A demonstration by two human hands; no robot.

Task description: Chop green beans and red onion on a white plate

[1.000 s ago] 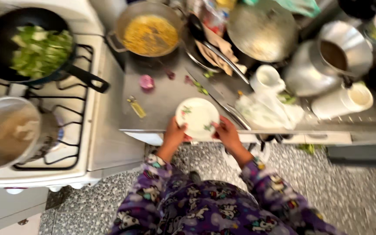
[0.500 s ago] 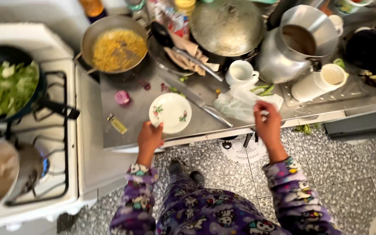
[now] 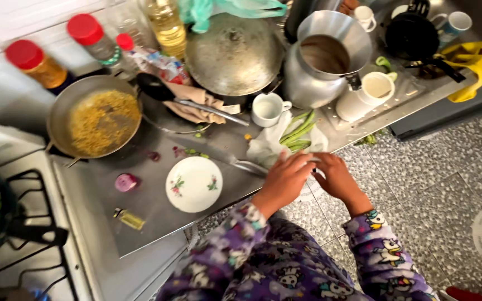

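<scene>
My left hand point(image 3: 284, 179) and my right hand point(image 3: 336, 177) meet at the front edge of the steel counter point(image 3: 152, 209). Their fingertips touch at the near edge of a white plastic bag point(image 3: 266, 149) that holds green beans point(image 3: 297, 131). Whether the fingers grip the bag is hidden. A knife point(image 3: 235, 163) lies just left of my left hand. Further left, a small white plate point(image 3: 194, 184) with flower prints sits free on the counter. My sleeves are purple and patterned.
A half red onion point(image 3: 125, 182) and a small yellow piece point(image 3: 131, 219) lie left of the plate. Behind stand a pan of yellow food point(image 3: 101, 122), a metal lid point(image 3: 232, 53), a steel pot point(image 3: 327, 61), a white cup point(image 3: 266, 108) and a white jug point(image 3: 366, 95). A stove point(image 3: 23, 239) is at the left.
My left hand let go of the plate and moved right to the bag. My right hand came down to meet it. The view shifted right.
</scene>
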